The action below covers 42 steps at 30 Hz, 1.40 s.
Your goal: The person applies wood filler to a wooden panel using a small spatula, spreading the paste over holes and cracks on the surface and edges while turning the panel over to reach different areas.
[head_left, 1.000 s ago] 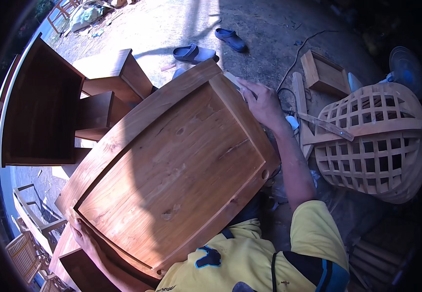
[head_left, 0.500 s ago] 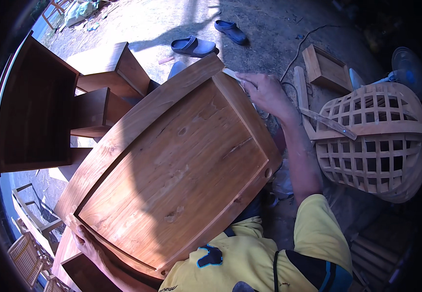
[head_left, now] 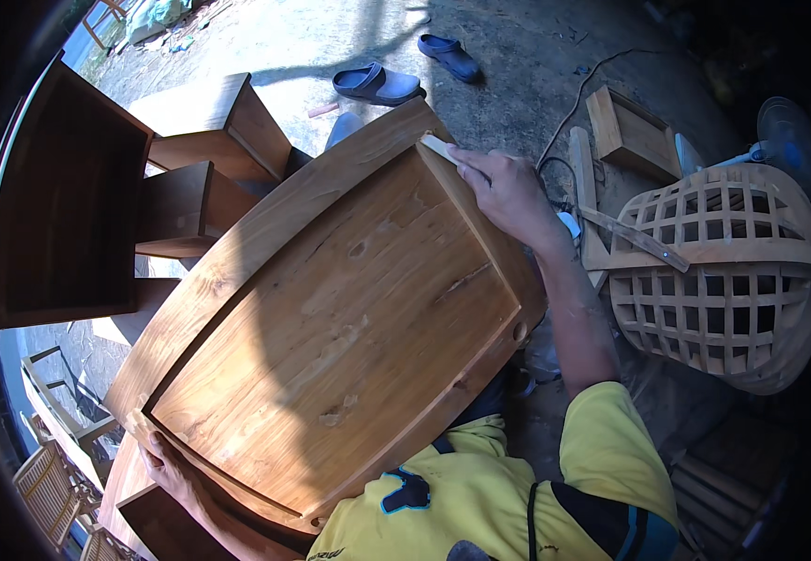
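Observation:
A framed wooden panel point(head_left: 405, 309) with curved long edges lies tilted across the middle, its lower edge against my yellow shirt. My right hand point(head_left: 508, 192) is closed on a thin pale flat strip point(head_left: 438, 147) whose exact kind I cannot make out. The strip's tip rests on the frame at the inner corner by the panel's top end. At the lower left, my left hand point(head_left: 172, 467) grips the panel's frame, and part of its fingers is hidden.
Dark wooden cabinet pieces point(head_left: 64, 206) stand at the left. Behind the panel lie two blue clogs point(head_left: 377, 84). On the right are a latticed wooden piece point(head_left: 719, 271), a small wooden box point(head_left: 635, 140) and a fan point(head_left: 789, 145). A cable point(head_left: 569, 112) crosses the ground.
My right hand has shifted slightly left along the panel's top end, bringing the strip to the frame's inner corner. My left hand stays on the frame.

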### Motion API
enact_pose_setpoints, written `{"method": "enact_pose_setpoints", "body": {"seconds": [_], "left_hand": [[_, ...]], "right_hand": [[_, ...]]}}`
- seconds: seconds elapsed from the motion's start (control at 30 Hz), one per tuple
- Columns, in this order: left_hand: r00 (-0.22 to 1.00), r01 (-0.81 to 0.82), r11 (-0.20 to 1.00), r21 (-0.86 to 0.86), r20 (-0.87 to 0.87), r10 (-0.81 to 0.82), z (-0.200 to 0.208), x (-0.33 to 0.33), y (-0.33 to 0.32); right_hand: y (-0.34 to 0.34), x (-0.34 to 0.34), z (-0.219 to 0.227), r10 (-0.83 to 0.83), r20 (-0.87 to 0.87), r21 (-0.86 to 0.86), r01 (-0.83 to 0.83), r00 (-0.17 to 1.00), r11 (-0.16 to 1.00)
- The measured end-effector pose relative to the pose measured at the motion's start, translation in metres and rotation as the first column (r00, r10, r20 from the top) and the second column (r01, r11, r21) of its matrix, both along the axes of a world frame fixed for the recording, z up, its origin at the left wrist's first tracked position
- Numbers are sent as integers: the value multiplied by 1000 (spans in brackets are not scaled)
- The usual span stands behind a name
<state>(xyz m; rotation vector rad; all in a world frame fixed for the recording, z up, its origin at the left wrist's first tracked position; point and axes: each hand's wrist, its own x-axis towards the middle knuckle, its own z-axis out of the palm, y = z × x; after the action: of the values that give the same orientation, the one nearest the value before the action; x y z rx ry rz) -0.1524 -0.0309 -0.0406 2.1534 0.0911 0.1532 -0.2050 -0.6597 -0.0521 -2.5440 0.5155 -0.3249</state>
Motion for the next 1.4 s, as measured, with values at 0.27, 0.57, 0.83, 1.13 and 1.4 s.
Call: {"method": "enact_pose_setpoints", "body": {"seconds": [0.27, 0.57, 0.83, 1.13, 1.4], "left_hand": [[999, -12, 995, -101, -41, 8, -1, 3, 1], [995, -59, 995, -77, -88, 52, 0, 0, -1], [998, -51, 997, -50, -23, 50, -6, 1, 7], [996, -58, 988, -143, -76, 47, 2, 0, -7], [995, -43, 985, -165, -96, 28, -7, 4, 10]], "right_hand": [[1, -1, -7, 63, 104, 18, -65, 993, 998], [-13, 5, 16, 96, -84, -54, -101, 992, 993], [-81, 21, 7, 219, -36, -98, -221, 975, 970], [-93, 7, 9, 105, -52, 96, -100, 993, 990], [-59, -8, 1, 56, -89, 93, -47, 994, 995]]}}
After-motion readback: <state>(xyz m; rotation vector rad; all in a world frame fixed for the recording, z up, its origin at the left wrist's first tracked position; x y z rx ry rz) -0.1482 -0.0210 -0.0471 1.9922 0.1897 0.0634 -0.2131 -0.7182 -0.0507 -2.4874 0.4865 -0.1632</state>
